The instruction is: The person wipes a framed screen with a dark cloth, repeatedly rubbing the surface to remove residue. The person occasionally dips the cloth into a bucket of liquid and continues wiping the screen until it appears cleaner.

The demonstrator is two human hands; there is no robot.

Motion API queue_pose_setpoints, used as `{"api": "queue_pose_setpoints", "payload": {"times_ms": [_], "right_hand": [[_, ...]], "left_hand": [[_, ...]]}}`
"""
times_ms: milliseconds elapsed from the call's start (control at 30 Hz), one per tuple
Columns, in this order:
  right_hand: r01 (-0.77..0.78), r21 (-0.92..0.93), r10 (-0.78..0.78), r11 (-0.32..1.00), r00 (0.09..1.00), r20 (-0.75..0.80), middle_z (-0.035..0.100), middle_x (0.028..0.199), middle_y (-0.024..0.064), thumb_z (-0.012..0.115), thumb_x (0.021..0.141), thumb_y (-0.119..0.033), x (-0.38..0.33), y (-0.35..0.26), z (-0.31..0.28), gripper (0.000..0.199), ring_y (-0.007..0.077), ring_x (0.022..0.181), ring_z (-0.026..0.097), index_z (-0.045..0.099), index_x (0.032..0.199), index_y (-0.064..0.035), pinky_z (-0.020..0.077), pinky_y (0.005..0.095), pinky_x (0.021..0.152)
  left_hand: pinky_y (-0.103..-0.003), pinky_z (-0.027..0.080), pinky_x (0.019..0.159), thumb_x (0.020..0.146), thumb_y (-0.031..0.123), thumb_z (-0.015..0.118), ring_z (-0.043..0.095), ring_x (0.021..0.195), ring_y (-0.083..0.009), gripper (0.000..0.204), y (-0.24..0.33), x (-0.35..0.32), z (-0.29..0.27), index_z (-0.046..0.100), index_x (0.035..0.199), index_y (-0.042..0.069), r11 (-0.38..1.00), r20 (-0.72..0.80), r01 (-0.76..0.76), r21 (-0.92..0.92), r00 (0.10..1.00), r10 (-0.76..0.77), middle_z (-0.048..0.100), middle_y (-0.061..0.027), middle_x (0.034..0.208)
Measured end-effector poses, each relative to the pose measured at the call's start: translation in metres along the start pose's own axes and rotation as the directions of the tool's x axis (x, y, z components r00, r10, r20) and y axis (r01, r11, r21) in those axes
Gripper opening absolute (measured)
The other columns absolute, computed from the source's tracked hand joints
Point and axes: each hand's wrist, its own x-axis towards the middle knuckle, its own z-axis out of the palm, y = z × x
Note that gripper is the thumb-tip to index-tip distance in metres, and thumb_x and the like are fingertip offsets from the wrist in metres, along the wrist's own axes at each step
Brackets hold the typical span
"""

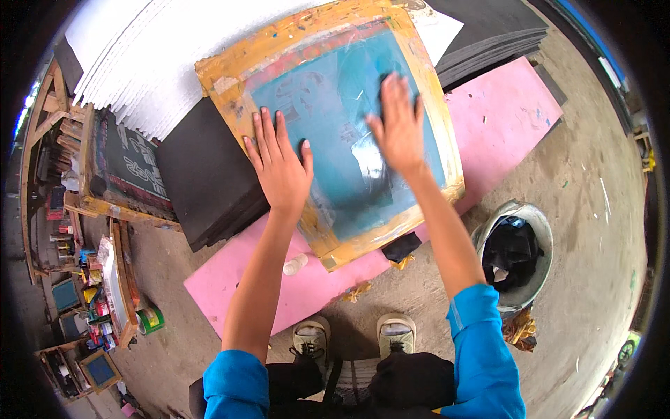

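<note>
Head view: the wood-framed blue screen (342, 122) lying over the pink board (506, 115) is seemingly being pressed by a spread left hand (283, 171) and an open right hand (403, 133), both gripping nothing, so yeah, it could be getting nudged askew if lopsided pressure is being applied.

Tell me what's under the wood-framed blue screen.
Pink sheeting shows beyond its lower and right edges, and a black piece pokes out at the bottom. Whatever lies directly beneath the middle is covered by the screen.
</note>
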Motion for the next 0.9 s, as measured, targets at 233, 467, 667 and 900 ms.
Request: {"api": "queue_pose_setpoints", "payload": {"times_ms": [233, 467, 667, 900], "right_hand": [[0.133, 0.088, -0.122, 0.987, 0.985, -0.118, 0.028, 0.155, 0.0144, 0.047, 0.095, -0.05, 0.058, -0.021, 0.027, 0.074, 0.0304, 0.145, 0.022, 0.027, 0.148, -0.0032, 0.0182, 0.0548, 0.115], [-0.063, -0.012, 0.062, 0.998, 0.991, -0.118, 0.022, 0.158, 0.0127, 0.039, 0.096, -0.055, 0.071, 0.007, 0.016, 0.077, 0.0265, 0.147, 0.017, 0.024, 0.15, -0.0024, 0.0125, 0.0566, 0.116], [0.172, 0.144, -0.188, 0.974, 0.977, 0.103, 0.022, 0.157, 0.0131, 0.04, 0.095, -0.058, -0.004, -0.032, 0.01, 0.08, 0.0267, 0.147, 0.016, 0.023, 0.15, -0.0027, 0.0115, 0.0564, 0.116], [-0.013, 0.041, 0.016, 0.999, 0.997, -0.069, 0.024, 0.157, 0.0118, 0.044, 0.094, -0.056, 0.064, 0.002, 0.013, 0.079, 0.0268, 0.146, 0.02, 0.024, 0.15, -0.0048, 0.0125, 0.0568, 0.116]], "left_hand": [[-0.051, 0.011, 0.117, 0.09, 0.028, 0.053, 0.022, 0.146, -0.0302, 0.061, -0.003, -0.001, 0.0, 0.038, 0.141, -0.003, 1.0, 0.007, 0.003, -0.016, 1.0, -0.003, 0.029, -0.0174, 0.154], [-0.053, 0.012, 0.117, 0.092, 0.027, 0.051, 0.018, 0.146, -0.031, 0.061, 0.01, 0.001, 0.004, 0.034, 0.143, -0.002, 0.999, 0.037, 0.009, -0.053, 0.999, -0.007, 0.026, -0.0183, 0.154], [-0.053, 0.012, 0.117, 0.092, 0.027, 0.05, 0.018, 0.146, -0.0311, 0.061, -0.007, -0.002, 0.0, 0.034, 0.143, -0.002, 1.0, 0.005, -0.001, -0.01, 1.0, 0.001, 0.027, -0.018, 0.154], [-0.052, 0.012, 0.117, 0.091, 0.027, 0.052, 0.021, 0.145, -0.0318, 0.061, 0.004, 0.0, 0.001, 0.035, 0.142, -0.003, 0.999, 0.025, 0.006, -0.046, 1.0, -0.005, 0.028, -0.0183, 0.153]]}}
